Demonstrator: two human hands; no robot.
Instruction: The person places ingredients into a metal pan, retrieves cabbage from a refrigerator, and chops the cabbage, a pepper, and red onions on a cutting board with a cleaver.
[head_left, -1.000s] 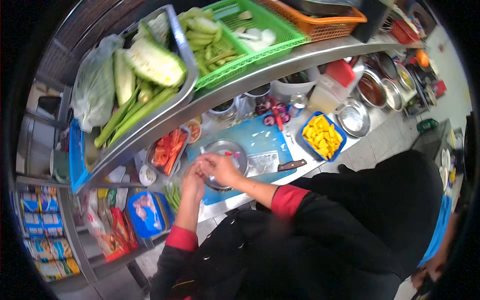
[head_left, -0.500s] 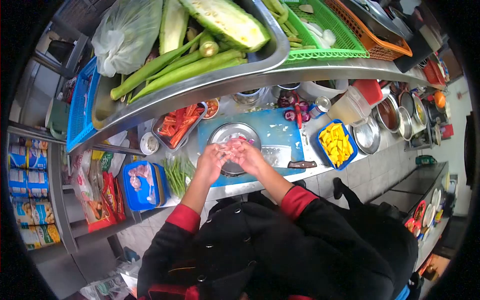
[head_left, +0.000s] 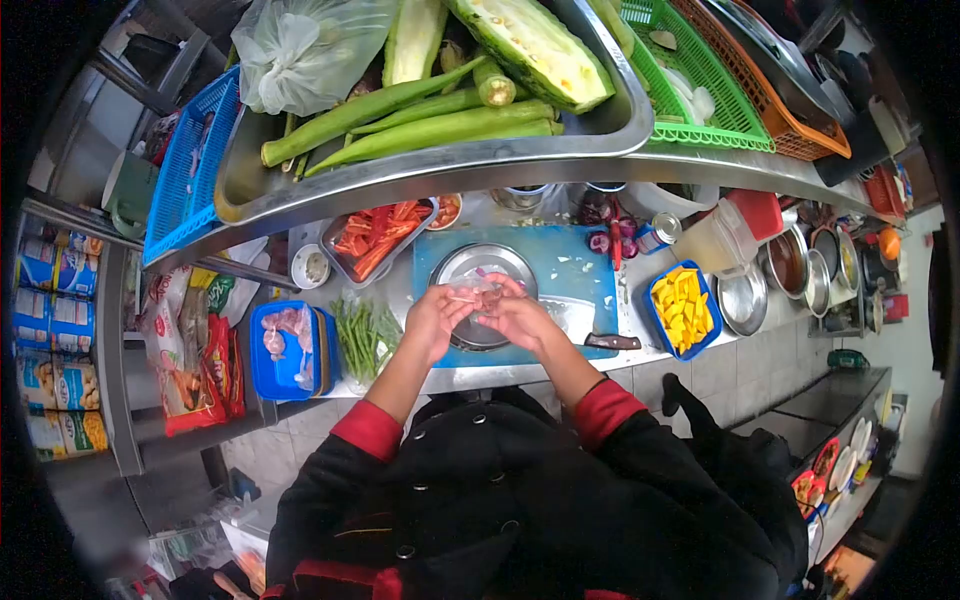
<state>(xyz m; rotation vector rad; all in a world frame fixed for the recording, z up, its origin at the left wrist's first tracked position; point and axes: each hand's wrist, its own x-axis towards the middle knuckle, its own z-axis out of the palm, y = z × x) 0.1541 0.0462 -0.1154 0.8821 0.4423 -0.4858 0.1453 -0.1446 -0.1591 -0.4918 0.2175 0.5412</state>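
Observation:
Both hands are over a round metal bowl on the blue cutting board. My left hand is half curled at the bowl's left side, its fingertips pinched near a small, pale, see-through piece. My right hand curls in from the other side, its fingers bent round something dark reddish and small. What exactly the fingers hold is too small to name. Some purplish bits show in the bowl behind the fingers. To the right lies a cleaver-like knife, its broad blade flat on the board and its dark handle toward the edge.
Around the board are a tub of red pepper strips, green beans, a blue tub of raw meat, red onions and a blue basket of yellow pieces. An overhead shelf holds a metal tray of vegetables.
The camera view has turned slightly, so the bench and shelf sit further right and the shelf lower. Both hands stay over the bowl, the fingers of the right one now more curled.

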